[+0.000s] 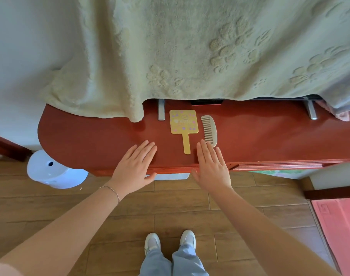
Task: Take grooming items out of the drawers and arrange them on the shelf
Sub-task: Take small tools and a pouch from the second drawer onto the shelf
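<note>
Mirror (183, 124), comb (209, 130) just beyond flat hands (175, 170)

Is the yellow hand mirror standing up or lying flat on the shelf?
Lying flat: the yellow hand mirror rests patterned side up on the red shelf, handle toward the person.

A yellow hand mirror (183, 124) with pastel dots is lying flat on the red shelf (90, 140) at the centre of the frame, its handle pointing toward the bottom edge. Just to its right, apart from it, a pale grey comb (209, 130) is lying flat and lengthwise, its teeth facing left toward the mirror.
</note>
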`<state>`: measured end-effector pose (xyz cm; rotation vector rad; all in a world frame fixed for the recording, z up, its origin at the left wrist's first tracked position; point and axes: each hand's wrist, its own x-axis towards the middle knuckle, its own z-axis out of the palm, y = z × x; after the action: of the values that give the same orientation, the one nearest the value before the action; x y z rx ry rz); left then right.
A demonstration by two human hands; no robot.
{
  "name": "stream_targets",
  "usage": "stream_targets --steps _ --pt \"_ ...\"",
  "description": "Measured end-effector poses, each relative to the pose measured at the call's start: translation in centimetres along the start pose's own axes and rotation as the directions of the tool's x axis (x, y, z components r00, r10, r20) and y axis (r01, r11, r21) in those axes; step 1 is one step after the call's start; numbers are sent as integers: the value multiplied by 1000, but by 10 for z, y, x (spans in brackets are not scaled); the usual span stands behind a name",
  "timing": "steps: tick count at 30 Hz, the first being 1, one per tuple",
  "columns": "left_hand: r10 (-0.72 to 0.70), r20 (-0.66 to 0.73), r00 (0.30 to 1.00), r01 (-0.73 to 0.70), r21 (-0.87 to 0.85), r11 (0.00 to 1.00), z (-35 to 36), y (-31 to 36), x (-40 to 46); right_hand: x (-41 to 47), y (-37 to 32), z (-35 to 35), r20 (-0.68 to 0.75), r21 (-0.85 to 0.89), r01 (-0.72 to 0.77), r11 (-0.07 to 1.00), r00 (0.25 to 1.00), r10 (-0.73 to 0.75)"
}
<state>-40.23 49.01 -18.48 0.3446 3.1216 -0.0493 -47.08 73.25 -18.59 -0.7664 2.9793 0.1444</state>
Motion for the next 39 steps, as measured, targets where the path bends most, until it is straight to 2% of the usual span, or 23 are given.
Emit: stream_targets --steps 3,7,11,15,19,23,26,30,39 --pt "80 -6 997 -80 -43 996 -10 27 19 -26 21 -3 -2 27 -79 996 997 79" --pt "239 -51 970 -242 -54 969 -24 74 50 -73 65 -9 21 48 -263 963 965 263" --pt "366 -78 927 -370 -54 927 -36 130 77 -126 109 -13 75 76 -439 895 898 434" --pt "461 -27 887 -462 -65 885 -37 186 93 -186 145 -15 80 92 -592 800 806 587" --pt "524 1 852 -523 -62 850 -32 232 106 -236 175 -13 91 139 -682 718 730 677" --pt "546 11 837 -546 -43 837 -31 272 122 -268 200 -7 90 164 -713 681 699 710" --pt "532 8 847 -531 -47 846 -32 297 129 -279 222 -4 117 175 -704 689 709 695" --pt "459 -4 888 -459 -38 887 -38 315 134 -281 256 -5 107 190 -642 743 766 634" --pt "285 22 958 -284 -40 958 -46 319 142 -247 306 -13 58 179 -486 856 873 484"
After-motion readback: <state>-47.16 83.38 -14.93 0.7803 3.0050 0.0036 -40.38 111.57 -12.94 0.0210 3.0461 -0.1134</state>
